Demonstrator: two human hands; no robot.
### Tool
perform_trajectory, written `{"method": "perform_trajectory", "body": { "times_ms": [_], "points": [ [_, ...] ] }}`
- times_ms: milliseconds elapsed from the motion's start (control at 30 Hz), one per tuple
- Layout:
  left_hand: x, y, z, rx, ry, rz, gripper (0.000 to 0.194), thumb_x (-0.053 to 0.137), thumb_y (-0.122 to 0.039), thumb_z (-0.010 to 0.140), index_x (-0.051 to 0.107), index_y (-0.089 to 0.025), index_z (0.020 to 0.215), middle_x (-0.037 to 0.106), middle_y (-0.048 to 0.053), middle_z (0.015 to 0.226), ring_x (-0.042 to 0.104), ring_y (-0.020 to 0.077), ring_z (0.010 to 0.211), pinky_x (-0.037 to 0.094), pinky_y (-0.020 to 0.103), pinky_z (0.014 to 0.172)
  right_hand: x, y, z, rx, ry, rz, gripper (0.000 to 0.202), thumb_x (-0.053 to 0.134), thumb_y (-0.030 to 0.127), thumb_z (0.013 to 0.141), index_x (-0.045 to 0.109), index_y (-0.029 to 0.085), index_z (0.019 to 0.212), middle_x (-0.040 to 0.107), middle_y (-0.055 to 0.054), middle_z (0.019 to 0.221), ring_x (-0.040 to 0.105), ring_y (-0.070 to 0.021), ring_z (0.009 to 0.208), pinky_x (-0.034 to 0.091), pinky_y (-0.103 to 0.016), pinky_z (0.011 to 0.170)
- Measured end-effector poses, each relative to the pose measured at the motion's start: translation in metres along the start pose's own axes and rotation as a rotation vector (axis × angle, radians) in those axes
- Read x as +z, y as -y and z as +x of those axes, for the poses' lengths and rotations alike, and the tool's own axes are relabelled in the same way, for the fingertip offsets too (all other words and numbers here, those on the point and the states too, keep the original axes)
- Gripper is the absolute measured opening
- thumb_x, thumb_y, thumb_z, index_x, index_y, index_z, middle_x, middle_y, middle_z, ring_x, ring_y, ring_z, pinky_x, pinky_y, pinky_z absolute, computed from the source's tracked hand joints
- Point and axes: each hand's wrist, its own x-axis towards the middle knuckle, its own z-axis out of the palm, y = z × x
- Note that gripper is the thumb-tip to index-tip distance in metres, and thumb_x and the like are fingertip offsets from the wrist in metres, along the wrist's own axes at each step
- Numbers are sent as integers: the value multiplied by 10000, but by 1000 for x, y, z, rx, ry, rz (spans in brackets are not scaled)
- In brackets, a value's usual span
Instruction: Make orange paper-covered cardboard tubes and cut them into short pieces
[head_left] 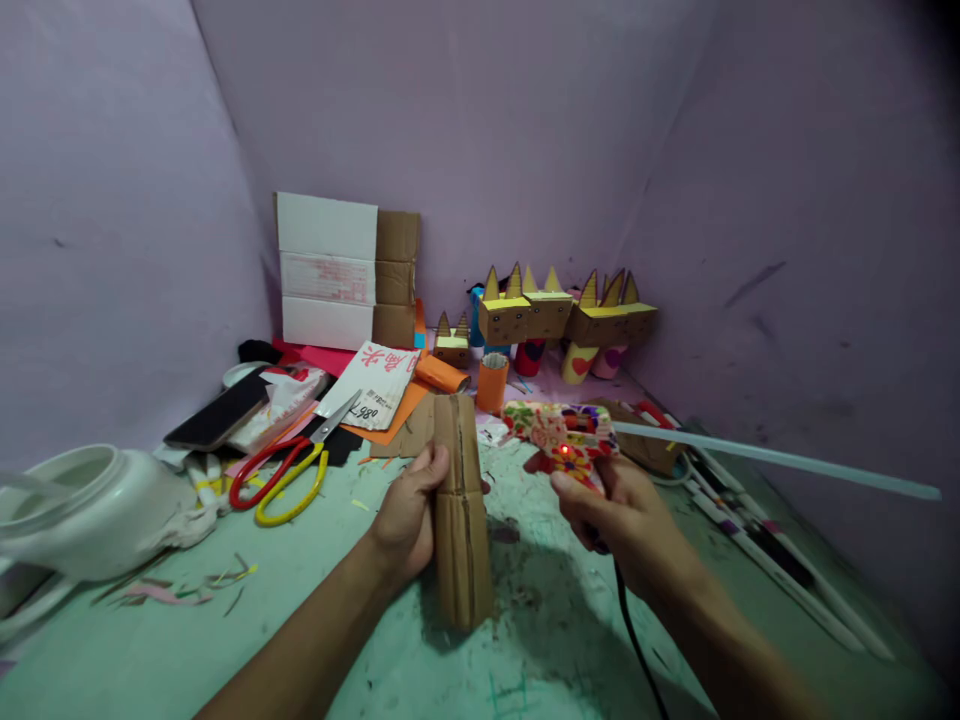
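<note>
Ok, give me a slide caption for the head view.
Left hand grips a cardboard piece; right hand holds a flower-patterned glue gun, its red light lit.

Most fingers of the left hand (409, 515) were hidden by the folded cardboard (463, 545), and the glue gun (562, 432) was partly covered by the right hand (615, 505). Both forearms (307, 625) and the black cord (632, 625) were cut off by the bottom edge, the white pot (127, 500) by the left. Red print (326, 279) on the carton (326, 225) was too small to read.
</note>
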Motion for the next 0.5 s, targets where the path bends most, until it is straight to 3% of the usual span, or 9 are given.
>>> {"method": "perform_trajectory", "body": {
  "times_ms": [67, 167, 233, 367, 433, 500],
  "points": [
    [-1, -1, 0, -54, -8, -5, 185, 504, -316, 853, 539, -163, 951, 685, 92, 686, 635, 223, 511, 511, 334, 485, -7, -6, 12, 72, -34, 90, 296, 592, 456, 670, 575, 171, 748, 482, 36, 468, 372, -96, 350, 257, -228, 351],
    [0, -4, 0, -122, -38, -25, 211, 448, -329, 877, 545, -151, 935, 689, 123, 690, 640, 242, 510, 507, 352, 474, -18, -24, 34, 132, -100, 94, 272, 635, 429, 621, 555, 182, 703, 572, 2, 587, 488, -118, 452, 368, -239, 430],
    [1, -4, 1, -151, -58, -47, 212, 447, -327, 879, 555, -146, 906, 684, 122, 684, 640, 234, 518, 506, 341, 485, -23, -39, 47, 163, -72, -3, 284, 629, 451, 619, 546, 179, 629, 549, 8, 550, 489, -123, 463, 372, -242, 447],
    [3, -2, 1, -164, -87, -61, 205, 451, -306, 879, 565, -136, 863, 671, 116, 665, 628, 217, 518, 506, 329, 487, -29, -56, 57, 172, -76, -171, 354, 661, 494, 627, 576, 171, 512, 465, 26, 443, 405, -108, 414, 237, -232, 409],
    [4, 0, 2, -168, -91, -56, 215, 449, -300, 879, 576, -127, 882, 676, 124, 681, 627, 226, 523, 511, 346, 481, -30, -55, 54, 159, -135, -319, 382, 666, 523, 641, 598, 184, 480, 442, 17, 412, 420, -130, 424, 221, -245, 422],
    [6, 2, 2, -148, -109, -70, 208, 458, -274, 872, 592, -118, 909, 682, 122, 701, 634, 229, 546, 528, 364, 511, -27, -48, 46, 50, -257, -526, 351, 645, 537, 676, 669, 198, 585, 553, -29, 503, 533, -200, 537, 312, -275, 476]
  ]
}}
